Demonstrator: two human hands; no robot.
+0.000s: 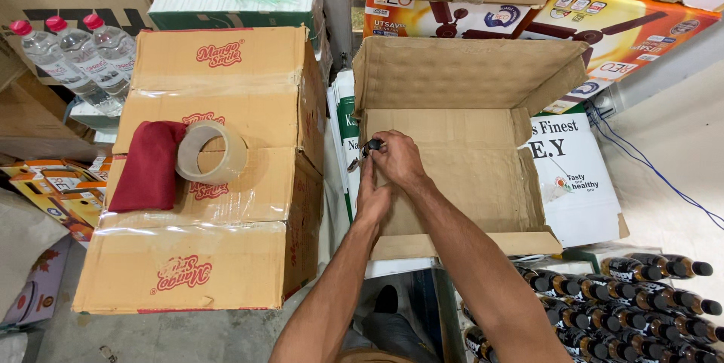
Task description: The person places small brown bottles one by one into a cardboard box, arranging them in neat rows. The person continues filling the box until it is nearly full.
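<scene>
Stacked corrugated cartons crowd the storeroom. Inside the open, matte brown cardboard box, near its left wall, the right hand pinches a small dark bottle in a closed grip; the left hand lies flat, fingers open, just below it.

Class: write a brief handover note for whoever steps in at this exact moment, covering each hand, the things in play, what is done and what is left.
Right hand: shut on a small dark bottle at the left wall of the open cardboard box.
Left hand: open, resting flat on that wall just below.
Done: box flaps open; no other bottle shows inside.
Left: many dark bottles lie stacked at lower right.
Tape roll and red cloth sit on the sealed box to the left.
</scene>
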